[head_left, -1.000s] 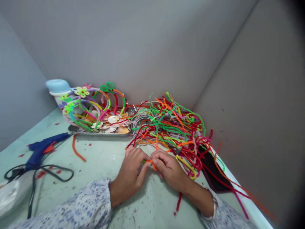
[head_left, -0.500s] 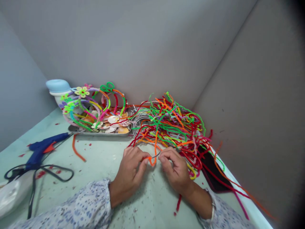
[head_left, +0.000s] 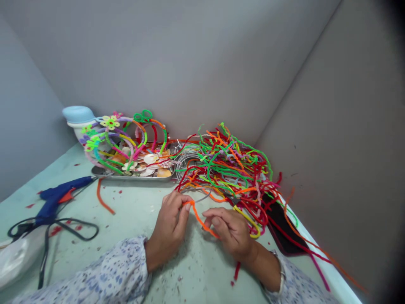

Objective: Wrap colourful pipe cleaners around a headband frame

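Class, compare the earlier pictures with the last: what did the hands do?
The left hand and right hand have drawn apart, the right moving rightward. The orange pipe cleaner, tightly bent before, now stretches between them. The glue gun and tray stayed put.

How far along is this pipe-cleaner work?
Looks done: decorated headbands stand on a metal tray. In hand: an orange pipe cleaner, pinched by the left hand, with the right hand beside it. Still left: a large tangled pile of pipe cleaners and bare wire rings behind the hands.
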The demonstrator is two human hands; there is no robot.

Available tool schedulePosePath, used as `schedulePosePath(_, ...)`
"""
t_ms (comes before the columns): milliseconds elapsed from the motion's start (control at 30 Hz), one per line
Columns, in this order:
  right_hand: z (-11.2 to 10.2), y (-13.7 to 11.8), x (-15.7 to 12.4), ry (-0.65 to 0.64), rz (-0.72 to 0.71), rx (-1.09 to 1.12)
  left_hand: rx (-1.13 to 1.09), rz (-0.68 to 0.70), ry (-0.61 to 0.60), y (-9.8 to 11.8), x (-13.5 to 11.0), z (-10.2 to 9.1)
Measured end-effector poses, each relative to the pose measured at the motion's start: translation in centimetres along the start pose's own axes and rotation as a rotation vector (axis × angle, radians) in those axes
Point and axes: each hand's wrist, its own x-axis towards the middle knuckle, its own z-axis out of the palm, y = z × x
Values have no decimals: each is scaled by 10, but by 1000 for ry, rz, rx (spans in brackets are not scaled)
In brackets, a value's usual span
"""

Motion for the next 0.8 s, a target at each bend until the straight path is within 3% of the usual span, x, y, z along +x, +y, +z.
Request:
schedulePosePath(167,-2,-3,1,-43,35,109,3,-14,-8,0,1,0)
schedulePosePath(333,4,7,-1,-49,92,79,5,-8,-19,0,2,-1)
schedulePosePath(567,8,12,0,185,-161,-311,-29,81,-100,8,0,-4)
schedulePosePath(800,5,9,-4,95,-288,-515,-120,98,-176,10,-1,-4)
